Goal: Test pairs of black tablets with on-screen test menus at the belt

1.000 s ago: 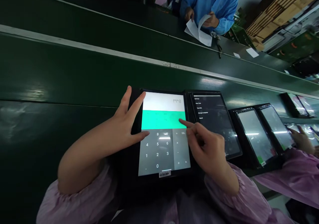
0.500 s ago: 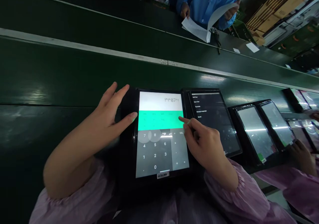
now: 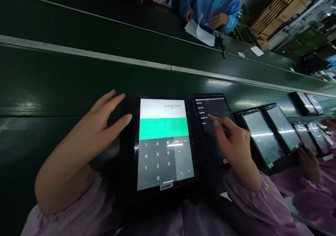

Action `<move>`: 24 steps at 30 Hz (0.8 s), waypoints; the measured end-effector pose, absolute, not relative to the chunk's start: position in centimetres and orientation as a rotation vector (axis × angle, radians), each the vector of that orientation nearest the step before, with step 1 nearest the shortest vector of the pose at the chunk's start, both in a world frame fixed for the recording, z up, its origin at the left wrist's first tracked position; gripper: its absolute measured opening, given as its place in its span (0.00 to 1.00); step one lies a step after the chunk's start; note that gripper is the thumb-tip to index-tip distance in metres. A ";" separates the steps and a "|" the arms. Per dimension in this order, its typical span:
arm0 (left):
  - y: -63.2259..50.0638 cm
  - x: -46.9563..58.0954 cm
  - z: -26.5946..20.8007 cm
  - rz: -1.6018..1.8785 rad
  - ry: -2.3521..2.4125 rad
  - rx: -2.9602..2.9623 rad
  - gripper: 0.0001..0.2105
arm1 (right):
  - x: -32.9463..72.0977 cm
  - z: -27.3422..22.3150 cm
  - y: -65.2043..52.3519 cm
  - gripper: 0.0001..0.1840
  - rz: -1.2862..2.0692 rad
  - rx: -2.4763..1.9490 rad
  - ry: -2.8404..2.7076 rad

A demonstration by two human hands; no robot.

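A tablet [image 3: 164, 166] lies in front of me with its calculator lit: white display strip, green function panel, dark number keys, barcode label at its lower edge. My left hand [image 3: 103, 120] hovers by its upper left side, thumb and fingers spread, holding nothing. To its right lies a second tablet [image 3: 214, 134] showing a dark menu with lines of white text. My right hand [image 3: 232, 140] is over that one, index finger stretched out and the other fingers curled, with nothing held. The fingertip covers part of a menu line; whether it touches the glass I cannot tell.
More tablets [image 3: 262, 138] lie in a row to the right, where a co-worker's hand [image 3: 309, 164] rests near one. Across the dark green bench [image 3: 65, 78], a person in a blue jacket [image 3: 210, 1] handles white paper sheets [image 3: 201, 33]. Cardboard [image 3: 291, 8] is stacked at upper right.
My right hand has moved right, from the calculator's green panel to the second tablet's menu. My left hand stays spread beside the first tablet. The person opposite has lowered the paper.
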State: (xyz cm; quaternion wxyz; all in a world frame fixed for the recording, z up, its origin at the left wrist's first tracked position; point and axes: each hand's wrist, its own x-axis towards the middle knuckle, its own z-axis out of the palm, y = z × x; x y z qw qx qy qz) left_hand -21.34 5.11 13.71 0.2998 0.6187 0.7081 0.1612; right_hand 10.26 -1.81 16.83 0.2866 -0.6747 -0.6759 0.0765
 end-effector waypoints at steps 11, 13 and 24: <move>6.0 -19.7 13.5 0.520 1.721 1.659 0.40 | 12.4 16.8 -1.9 0.19 0.123 -1.796 -1.754; 6.0 -19.6 13.4 0.512 1.732 1.647 0.39 | 12.6 16.9 -2.0 0.20 0.127 -1.782 -1.747; 6.3 -19.1 13.6 0.471 1.759 1.635 0.39 | 12.6 16.7 -2.5 0.20 0.223 -1.724 -1.794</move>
